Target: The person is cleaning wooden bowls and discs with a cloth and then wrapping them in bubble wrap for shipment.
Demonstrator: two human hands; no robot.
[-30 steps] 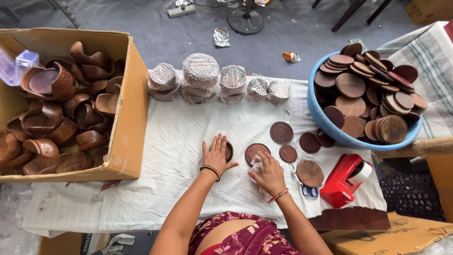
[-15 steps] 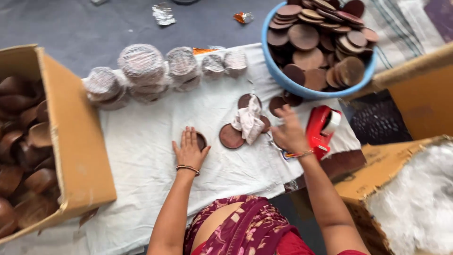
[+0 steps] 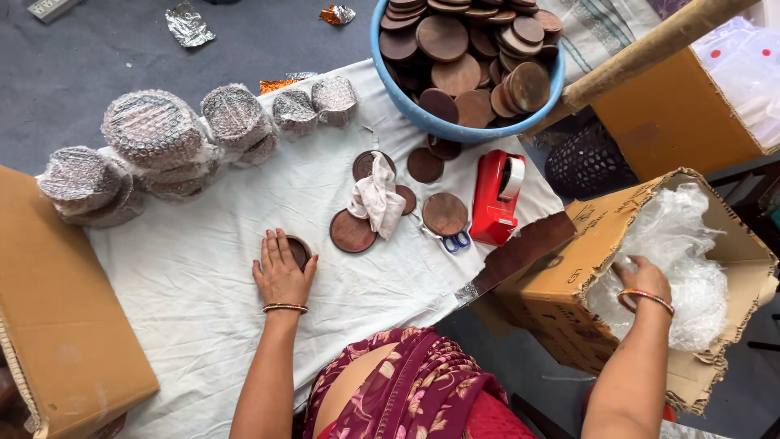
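The left hand [image 3: 282, 273] lay flat, with the fingers spread and open, on a small round wooden disc [image 3: 299, 250] that rested on the white cloth [image 3: 203, 268] of the table; only the right edge of the disc showed from under the palm. The right hand [image 3: 642, 280] was far to the right, inside an open cardboard box [image 3: 561, 276] beside the table, and it touched the clear bubble wrap [image 3: 682, 244] that filled the box; whether its fingers were closed on the wrap, I could not tell. Near the middle of the cloth lay several other brown discs, and a crumpled white rag [image 3: 379, 201] was over some of them. Just beside them stood a red tape dispenser [image 3: 497, 197], and a pair of blue scissors [image 3: 455, 241] was partly under one disc. A blue bowl [image 3: 406, 106] full of wooden discs stood at the far edge of the table. On the left side of the cloth were many bundles wrapped in bubble wrap [image 3: 154, 130], some stacked on each other.
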